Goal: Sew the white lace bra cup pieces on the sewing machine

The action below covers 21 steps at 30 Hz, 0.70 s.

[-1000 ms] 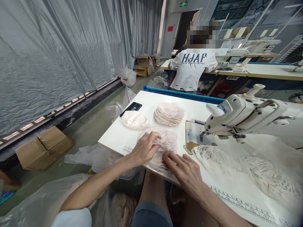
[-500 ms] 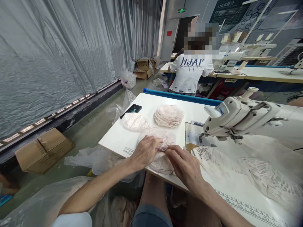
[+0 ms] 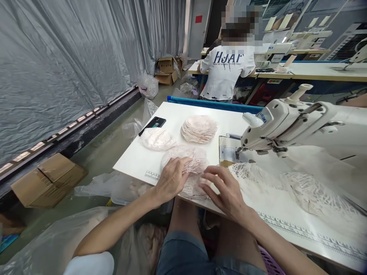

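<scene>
Pale pink lace pieces (image 3: pixel 190 152) lie in a loose pile at the near edge of the white sewing table, under and between my hands. My left hand (image 3: pixel 172 178) is closed over the pile's near side, its fingers and thumb pinching the lace. Just right of it, my right hand (image 3: pixel 225 189) is open, fingers bent and apart, fingertips beside the near lace piece (image 3: pixel 192 187). Behind the pile sits a neat stack of round pale fabric pieces (image 3: pixel 199 128). A white lace piece (image 3: pixel 158 138) rests to the left, partly over a black phone (image 3: pixel 155 124).
A white sewing machine (image 3: pixel 286 118) stands on the right, with white lace strips (image 3: pixel 318 187) lying beside it. Plastic bags (image 3: pixel 106 187) and a cardboard box (image 3: pixel 48 179) are on the floor at left. A person in a white shirt (image 3: pixel 229 72) sits ahead at another table.
My right hand has drawn slightly away from the left and its fingers have spread. My left hand stays on the lace pile. The camera view has tipped downward.
</scene>
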Each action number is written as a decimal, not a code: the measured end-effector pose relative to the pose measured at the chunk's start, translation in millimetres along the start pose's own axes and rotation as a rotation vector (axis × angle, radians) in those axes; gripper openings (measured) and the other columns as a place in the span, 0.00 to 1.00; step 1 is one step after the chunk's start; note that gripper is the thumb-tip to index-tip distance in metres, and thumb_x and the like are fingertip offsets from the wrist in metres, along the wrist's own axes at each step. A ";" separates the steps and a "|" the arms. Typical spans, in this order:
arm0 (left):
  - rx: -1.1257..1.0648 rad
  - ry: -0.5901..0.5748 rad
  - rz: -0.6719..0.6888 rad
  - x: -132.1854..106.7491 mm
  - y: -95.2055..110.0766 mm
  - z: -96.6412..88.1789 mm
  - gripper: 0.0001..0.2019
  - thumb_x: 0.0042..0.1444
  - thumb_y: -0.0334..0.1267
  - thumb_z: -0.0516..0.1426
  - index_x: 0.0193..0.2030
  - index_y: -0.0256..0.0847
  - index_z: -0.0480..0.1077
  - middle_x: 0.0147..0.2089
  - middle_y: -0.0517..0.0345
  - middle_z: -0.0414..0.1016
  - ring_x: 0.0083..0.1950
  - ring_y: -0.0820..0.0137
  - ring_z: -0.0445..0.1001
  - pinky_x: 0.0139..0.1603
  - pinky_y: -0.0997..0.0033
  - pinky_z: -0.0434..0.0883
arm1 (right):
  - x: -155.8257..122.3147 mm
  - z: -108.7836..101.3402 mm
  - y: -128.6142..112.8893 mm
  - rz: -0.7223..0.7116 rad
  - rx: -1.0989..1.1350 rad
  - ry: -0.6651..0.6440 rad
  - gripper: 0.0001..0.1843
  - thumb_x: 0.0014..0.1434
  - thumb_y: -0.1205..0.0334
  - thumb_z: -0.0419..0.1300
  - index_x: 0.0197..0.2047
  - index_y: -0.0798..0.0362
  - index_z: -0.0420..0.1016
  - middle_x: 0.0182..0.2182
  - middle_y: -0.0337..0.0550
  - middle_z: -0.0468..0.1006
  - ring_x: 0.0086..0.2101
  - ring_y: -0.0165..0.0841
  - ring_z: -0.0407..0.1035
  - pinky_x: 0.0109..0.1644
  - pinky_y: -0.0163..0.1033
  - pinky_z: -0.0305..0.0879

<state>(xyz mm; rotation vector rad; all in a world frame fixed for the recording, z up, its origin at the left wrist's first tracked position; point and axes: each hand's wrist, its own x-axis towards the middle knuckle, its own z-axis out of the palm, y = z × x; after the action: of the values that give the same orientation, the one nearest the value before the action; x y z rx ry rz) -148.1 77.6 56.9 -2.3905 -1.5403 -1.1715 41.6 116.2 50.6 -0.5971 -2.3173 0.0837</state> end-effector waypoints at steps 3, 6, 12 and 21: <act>-0.055 -0.040 -0.027 0.5 -1.3 0.4 0.18 0.57 0.30 0.52 0.55 0.38 0.54 0.46 0.48 0.70 0.45 0.63 0.71 0.44 0.64 0.70 | -13.3 -5.1 2.5 -0.095 -0.033 -0.136 0.06 0.62 0.64 0.56 0.43 0.53 0.66 0.38 0.47 0.73 0.36 0.35 0.66 0.39 0.41 0.55; -0.086 -0.075 -0.061 0.9 -0.3 -0.9 0.18 0.58 0.33 0.53 0.55 0.39 0.55 0.47 0.49 0.70 0.46 0.62 0.71 0.45 0.63 0.70 | -18.9 -3.8 1.7 -0.119 -0.069 -0.193 0.04 0.62 0.68 0.54 0.41 0.53 0.67 0.39 0.45 0.75 0.38 0.36 0.66 0.41 0.43 0.53; -0.140 -0.132 -0.164 1.9 1.5 -2.1 0.18 0.57 0.35 0.54 0.54 0.40 0.56 0.49 0.49 0.69 0.48 0.62 0.70 0.46 0.62 0.69 | -14.7 1.9 -0.1 -0.119 -0.051 -0.159 0.07 0.62 0.71 0.51 0.42 0.54 0.67 0.35 0.44 0.76 0.37 0.34 0.66 0.41 0.43 0.52; -0.141 -0.197 -0.157 2.5 4.6 -4.9 0.17 0.59 0.34 0.52 0.55 0.40 0.57 0.48 0.50 0.70 0.49 0.62 0.68 0.50 0.61 0.67 | -7.2 9.5 6.6 -0.060 -0.061 -0.160 0.11 0.64 0.71 0.46 0.35 0.55 0.67 0.28 0.44 0.72 0.31 0.33 0.63 0.39 0.42 0.52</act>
<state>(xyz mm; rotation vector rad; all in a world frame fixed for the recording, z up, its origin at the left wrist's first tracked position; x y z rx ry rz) -146.6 75.1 63.5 -2.5856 -1.7896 -1.1369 42.2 119.9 37.5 -0.5684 -2.4986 0.0335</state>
